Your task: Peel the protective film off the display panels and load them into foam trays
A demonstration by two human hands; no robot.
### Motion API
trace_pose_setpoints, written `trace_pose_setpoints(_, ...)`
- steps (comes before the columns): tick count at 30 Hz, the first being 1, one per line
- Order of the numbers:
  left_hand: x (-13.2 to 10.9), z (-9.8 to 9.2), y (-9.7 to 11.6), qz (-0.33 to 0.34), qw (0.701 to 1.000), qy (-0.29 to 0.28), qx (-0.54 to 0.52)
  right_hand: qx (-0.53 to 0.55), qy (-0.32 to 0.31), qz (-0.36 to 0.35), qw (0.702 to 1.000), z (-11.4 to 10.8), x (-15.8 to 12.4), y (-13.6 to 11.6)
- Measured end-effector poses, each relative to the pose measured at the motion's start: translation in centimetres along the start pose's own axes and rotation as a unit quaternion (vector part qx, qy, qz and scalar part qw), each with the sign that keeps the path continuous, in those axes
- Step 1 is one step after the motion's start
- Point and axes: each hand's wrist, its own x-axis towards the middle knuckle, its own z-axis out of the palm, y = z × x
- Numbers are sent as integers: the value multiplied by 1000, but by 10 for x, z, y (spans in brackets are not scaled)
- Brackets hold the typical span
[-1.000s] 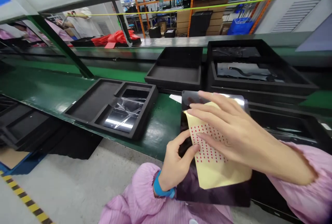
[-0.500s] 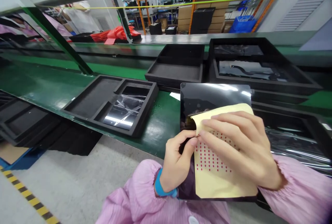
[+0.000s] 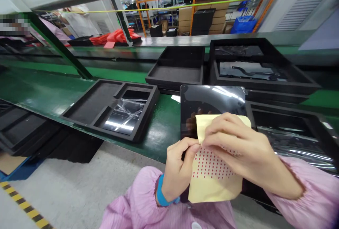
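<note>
A pale yellow sheet (image 3: pixel 206 192) dotted with rows of small red stickers (image 3: pixel 209 165) is between my hands. My left hand (image 3: pixel 178 167), with a blue band at its wrist, pinches the sheet's left edge between thumb and forefinger. From the right, my right hand (image 3: pixel 238 147) reaches over the sheet, its fingertips closed together at the upper left dots. Whether a sticker is in those fingertips is too small to see. Behind the sheet stands a glossy black panel (image 3: pixel 212 100), tilted, its surface mirroring my fingers.
On the green bench lies a black foam tray (image 3: pixel 82 105) holding a film-covered screen (image 3: pixel 127 110). Farther back are another black tray (image 3: pixel 177 75) and a deeper stack of trays (image 3: pixel 265 84). One more tray (image 3: pixel 317 116) with a shiny panel is at right. Red bags (image 3: pixel 113 38) lie beyond.
The yellow sheet has bent and shifted slightly left. My right hand's fingers have drawn from lying flat across it into a pinch near my left fingertips.
</note>
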Motion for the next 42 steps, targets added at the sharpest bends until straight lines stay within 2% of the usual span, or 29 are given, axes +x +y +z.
trace_pose_setpoints(2, -1, 1, -1, -25, 1000, 11, -13, -17, 10, -7, 1000, 0, -3, 0)
trace_pose_setpoints(4, -3, 1, -5, -50, 998, 20, -24, -4, 29, 24, 999, -7, -4, 8)
trace_pose_setpoints(6, -5, 0, -11, -67, 997, 27, -30, 13, 102, 106, 989, -18, -5, 25)
trace_pose_setpoints(8, -8, -2, -16, -71, 997, 29, -32, 44, 190, 209, 958, -30, -6, 46)
trace_pose_setpoints(10, -10, -4, -20, -67, 997, 31, -30, 103, 229, 285, 925, -39, -6, 64)
trace_pose_setpoints(13, -14, -5, -24, -62, 997, 32, -26, 166, 224, 332, 901, -39, -6, 77)
trace_pose_setpoints(17, -15, -6, -27, -37, 999, 26, -6, 132, 233, 340, 901, -29, -3, 78)
trace_pose_setpoints(20, -16, -8, -33, -42, 999, 25, 1, 185, 219, 377, 881, -26, -3, 86)
trace_pose_setpoints(22, -16, -12, -40, -66, 997, 34, -8, 242, 191, 415, 856, -25, -5, 94)
trace_pose_setpoints(23, -16, -14, -44, -76, 996, 44, -15, 265, 155, 436, 846, -23, -7, 98)
trace_pose_setpoints(25, -15, -22, -52, -96, 992, 72, -29, 312, 19, 475, 822, -17, -13, 99)
trace_pose_setpoints(27, -13, -32, -60, -118, 987, 103, -45, 387, -162, 492, 763, -5, -19, 91)
trace_pose_setpoints(28, -13, -37, -64, -129, 983, 115, -56, 422, -227, 485, 731, 4, -21, 84)
trace_pose_setpoints(29, -12, -42, -67, -137, 980, 126, -67, 452, -264, 473, 709, 14, -22, 76)
trace_pose_setpoints(30, -12, -46, -69, -144, 978, 133, -77, 483, -261, 461, 697, 24, -21, 67)
trace_pose_setpoints(31, -11, -49, -72, -147, 976, 137, -88, 512, -226, 454, 693, 35, -20, 59)
trace_pose_setpoints(33, -9, -55, -75, -150, 973, 135, -109, 552, -112, 451, 693, 54, -12, 47)
trace_pose_setpoints(36, 0, -64, -78, -179, 961, 132, -167, 555, 20, 462, 692, 71, 11, 44)
trace_pose_setpoints(38, 9, -76, -77, -182, 937, 197, -224, 524, 68, 471, 706, 74, 31, 55)
trace_pose_setpoints(40, 16, -91, -76, -127, 905, 305, -269, 485, 130, 479, 720, 75, 57, 75)
trace_pose_setpoints(42, 19, -105, -74, -72, 880, 374, -285, 437, 190, 483, 734, 77, 87, 102)
